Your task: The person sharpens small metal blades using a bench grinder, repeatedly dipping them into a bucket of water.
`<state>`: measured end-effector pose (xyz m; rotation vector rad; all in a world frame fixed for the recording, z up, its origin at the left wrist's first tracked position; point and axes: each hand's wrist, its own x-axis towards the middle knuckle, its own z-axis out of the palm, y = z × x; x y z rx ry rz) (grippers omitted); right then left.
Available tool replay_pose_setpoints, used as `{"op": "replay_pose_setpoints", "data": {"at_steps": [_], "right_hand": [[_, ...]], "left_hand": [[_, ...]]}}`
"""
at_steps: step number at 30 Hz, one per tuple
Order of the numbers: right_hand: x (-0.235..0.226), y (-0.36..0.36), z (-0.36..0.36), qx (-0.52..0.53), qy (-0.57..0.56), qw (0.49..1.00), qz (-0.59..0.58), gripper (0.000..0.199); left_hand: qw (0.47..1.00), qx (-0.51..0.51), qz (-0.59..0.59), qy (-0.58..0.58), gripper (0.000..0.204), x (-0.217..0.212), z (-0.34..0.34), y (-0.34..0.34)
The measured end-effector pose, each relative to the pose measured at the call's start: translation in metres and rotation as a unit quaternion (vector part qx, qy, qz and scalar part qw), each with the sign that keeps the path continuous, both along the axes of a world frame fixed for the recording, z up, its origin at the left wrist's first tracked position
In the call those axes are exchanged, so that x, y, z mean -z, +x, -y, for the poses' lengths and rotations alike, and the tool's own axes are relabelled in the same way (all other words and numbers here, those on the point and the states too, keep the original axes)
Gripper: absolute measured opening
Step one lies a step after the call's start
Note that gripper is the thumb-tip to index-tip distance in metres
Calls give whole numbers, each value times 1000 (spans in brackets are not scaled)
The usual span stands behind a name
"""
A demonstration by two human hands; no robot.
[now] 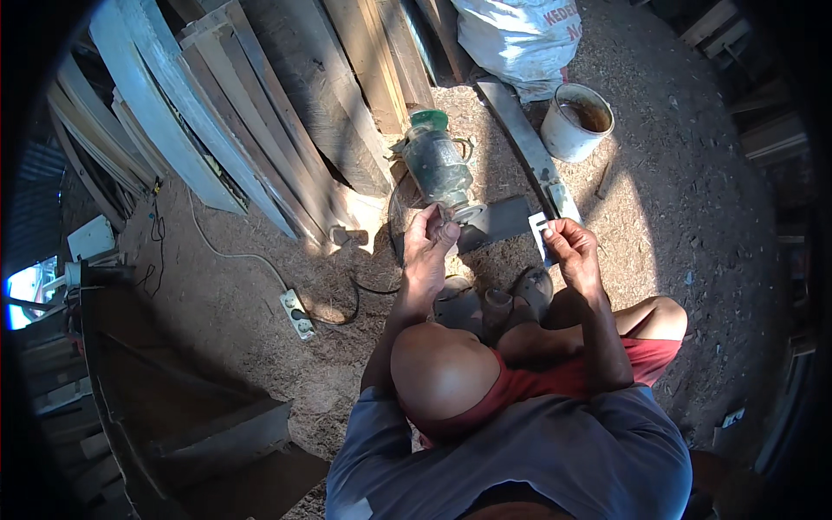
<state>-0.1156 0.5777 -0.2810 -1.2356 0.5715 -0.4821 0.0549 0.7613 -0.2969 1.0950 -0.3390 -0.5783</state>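
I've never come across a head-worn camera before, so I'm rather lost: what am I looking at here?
There is no robot here, just a person's two bare hands. The one picture comes from a wide fisheye camera on their head, looking down, so straight edges bend near the rim and left is the person's left.

The right hand pinches a flat white piece with a dark slot. The left hand is raised beside a dark green, motor-like machine; whether it grips anything is hard to tell.

Around them on the ground are a white bucket, a white sack and a power strip with a plug in it. Long boards fill the upper left.
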Motion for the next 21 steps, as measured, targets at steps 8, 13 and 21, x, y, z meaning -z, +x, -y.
{"op": "replay_pose_setpoints", "data": {"at_steps": [8,13,21], "right_hand": [[5,-5,9,2,22,1000,7,12],[20,-4,20,6,144,987,72,12],[29,-8,24,-6,156,984,87,17]], "left_hand": [[1000,17,-8,-20,89,3,4,-1],[999,31,37,-8,92,-8,4,-10],[943,238,-44,-228,111,0,1,-5]]}}
